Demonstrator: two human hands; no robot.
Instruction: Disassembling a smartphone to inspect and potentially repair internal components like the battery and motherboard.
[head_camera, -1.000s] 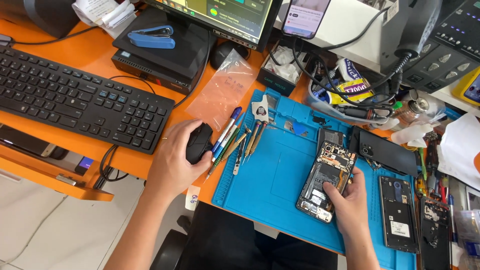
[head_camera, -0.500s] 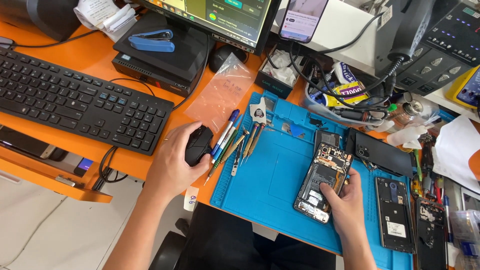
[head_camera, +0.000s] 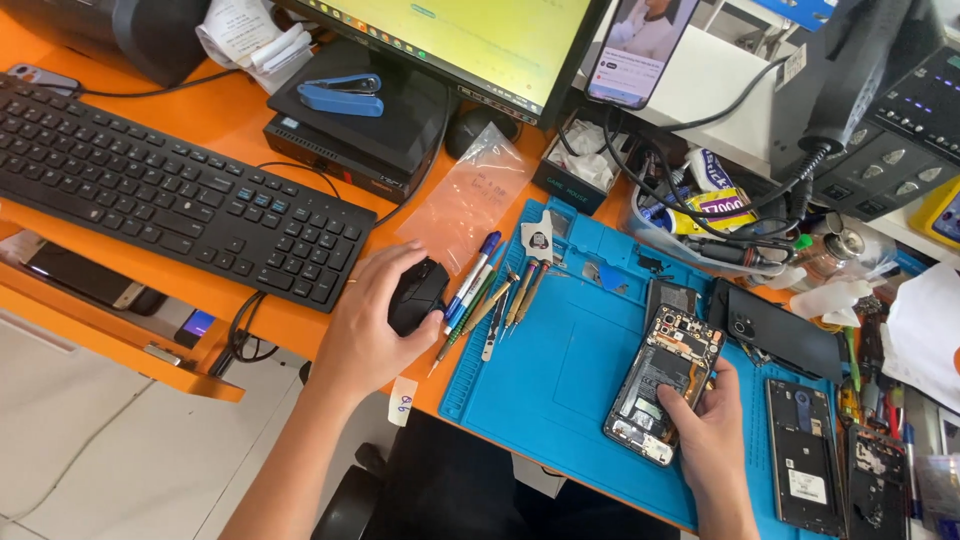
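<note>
In the head view, the left hand lies cupped over a black computer mouse on the orange tabletop, its fingers curled down around the mouse body so that only the far right part of the mouse shows. The mouse sits just right of the black keyboard and just left of a row of pens and screwdrivers lying along the left edge of the blue work mat. The right hand rests on the mat near its near edge, fingers closed around the near right corner of an opened smartphone, whose back is off and whose inner boards face up; the phone lies tilted, its far end pointing to the right. Just beyond it on the far right lies a black back cover with a camera opening. To the right of the hand, two more stripped phone parts lie flat on the mat. Far from the hands, a monitor stands over a small black computer box with a blue stapler on top, and a clear plastic bag lies between the box and the mat.
</note>
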